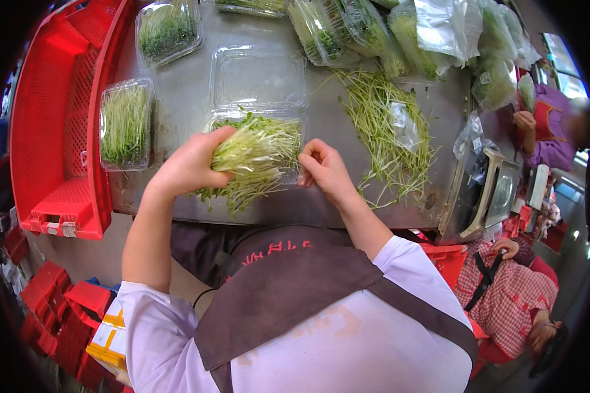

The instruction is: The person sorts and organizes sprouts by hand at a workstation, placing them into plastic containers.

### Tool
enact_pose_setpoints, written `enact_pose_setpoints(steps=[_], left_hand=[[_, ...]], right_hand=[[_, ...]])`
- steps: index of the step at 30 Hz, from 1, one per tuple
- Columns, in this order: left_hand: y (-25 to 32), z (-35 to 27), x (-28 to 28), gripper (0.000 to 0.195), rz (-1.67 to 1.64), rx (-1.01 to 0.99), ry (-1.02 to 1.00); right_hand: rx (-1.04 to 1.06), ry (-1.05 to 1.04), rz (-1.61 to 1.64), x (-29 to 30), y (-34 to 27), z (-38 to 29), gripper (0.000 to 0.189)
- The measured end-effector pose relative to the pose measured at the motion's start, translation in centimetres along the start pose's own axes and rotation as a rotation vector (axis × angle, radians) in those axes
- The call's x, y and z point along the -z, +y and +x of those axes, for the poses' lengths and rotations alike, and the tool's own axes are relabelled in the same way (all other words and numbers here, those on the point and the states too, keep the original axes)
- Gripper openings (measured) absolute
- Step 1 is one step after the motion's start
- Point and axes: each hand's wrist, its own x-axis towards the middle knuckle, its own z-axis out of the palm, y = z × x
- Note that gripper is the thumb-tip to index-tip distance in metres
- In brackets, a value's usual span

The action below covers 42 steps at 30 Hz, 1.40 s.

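My left hand (191,159) grips a bunch of pale-stemmed green sprouts (243,150) over a clear plastic clamshell box (295,178). The box's lid (258,73) is folded back flat on the metal table, away from me. More sprouts lie in the box under the bunch, and some stems hang past its near edge. At the box's right edge is my right hand (324,169), thumb and fingers curled together; whether anything is pinched between them is unclear. To its right, a loose heap of sprouts (383,132) lies on the table with a small clear plastic piece (404,125) on top.
Filled clamshell boxes (125,125) stand at left and along the far side. Bagged greens (494,83) and a plastic bag stack (447,29) occupy the far right. A red crate (61,123) borders the table's left, a weighing scale (496,189) its right. Two people are at right.
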Motion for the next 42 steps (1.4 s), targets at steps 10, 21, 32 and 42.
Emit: enact_pose_setpoints(steps=[10,21,32,42], left_hand=[[-1.2,1.0,1.2,0.055,-0.385,0.09,-0.06],[-0.1,0.6,0.7,0.048,-0.075,0.059,-0.051],[2.0,-2.8,-5.4,0.058,0.298,-0.056,0.176],[3.2,-4.9,-8.7,0.065,0.384,-0.155,0.266]], right_hand=[[0.366,0.158,-0.454,-0.8,-1.5,-4.1,0.015],[-0.472,-0.543,0.202,-4.3,2.5,-2.6,0.051],[-0.573,-0.604,0.873,-6.5,3.2,-2.8,0.04],[-0.645,-0.238,0.88,-5.1,4.5,-5.6,0.031]])
